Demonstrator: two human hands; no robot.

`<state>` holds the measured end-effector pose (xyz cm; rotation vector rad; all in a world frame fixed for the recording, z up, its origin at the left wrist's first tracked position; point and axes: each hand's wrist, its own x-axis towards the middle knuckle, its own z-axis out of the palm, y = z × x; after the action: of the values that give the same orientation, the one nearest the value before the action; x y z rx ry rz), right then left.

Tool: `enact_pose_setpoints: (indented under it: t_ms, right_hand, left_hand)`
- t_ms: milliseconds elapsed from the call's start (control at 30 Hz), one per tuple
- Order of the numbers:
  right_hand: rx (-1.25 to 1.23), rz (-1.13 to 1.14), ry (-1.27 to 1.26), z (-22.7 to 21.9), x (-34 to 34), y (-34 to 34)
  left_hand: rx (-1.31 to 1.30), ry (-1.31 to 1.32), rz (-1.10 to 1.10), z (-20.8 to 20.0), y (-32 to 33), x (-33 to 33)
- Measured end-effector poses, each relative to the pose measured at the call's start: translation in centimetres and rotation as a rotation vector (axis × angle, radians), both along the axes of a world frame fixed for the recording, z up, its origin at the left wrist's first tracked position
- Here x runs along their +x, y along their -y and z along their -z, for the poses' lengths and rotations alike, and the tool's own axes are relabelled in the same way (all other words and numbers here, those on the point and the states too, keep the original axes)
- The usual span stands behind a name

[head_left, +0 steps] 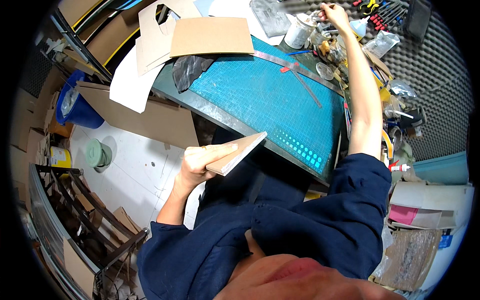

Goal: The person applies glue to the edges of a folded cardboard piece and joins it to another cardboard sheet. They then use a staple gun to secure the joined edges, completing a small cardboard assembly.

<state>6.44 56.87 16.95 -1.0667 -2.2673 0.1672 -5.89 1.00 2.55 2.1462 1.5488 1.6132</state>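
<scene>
My left hand (197, 162) grips a thick brown board piece (239, 154) with a pale, rough edge. It holds the piece tilted in the air, just off the near edge of the table. My right arm stretches to the far right of the table. There my right hand (334, 15) is closed in a pinch beside an open whitish jar (300, 31) with smeared walls. What its fingers hold is too small to make out. Between the hands lies a teal cutting mat (265, 92), with a metal ruler (295, 66) and a small red-and-steel square (302, 80) on it.
Brown board sheets (212, 37) and a crumpled black plastic piece (190, 71) cover the far left of the table. Bottles, lids and tools crowd its right side, below hand tools (387, 15) on a foam wall. A blue bin (80, 102) and green bucket (98, 153) stand on the floor.
</scene>
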Motion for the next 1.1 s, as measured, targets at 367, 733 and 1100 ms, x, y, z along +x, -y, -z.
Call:
enact_pose_setpoints:
  t_ms: [367,733,1100]
  right_hand:
    - [-0.11,0.097,-0.115,4.6,-5.2,-1.9]
    - [-0.554,-0.047,-0.902,4.8,-1.4,-2.8]
    - [-0.136,-0.045,-0.573,6.2,3.0,-7.9]
  left_hand:
    - [0.01,0.005,-0.023,0.0,0.1,0.0]
    - [0.014,0.034,-0.007,0.4,-0.1,0.1]
    - [0.03,0.027,-0.012,0.8,-0.5,0.5]
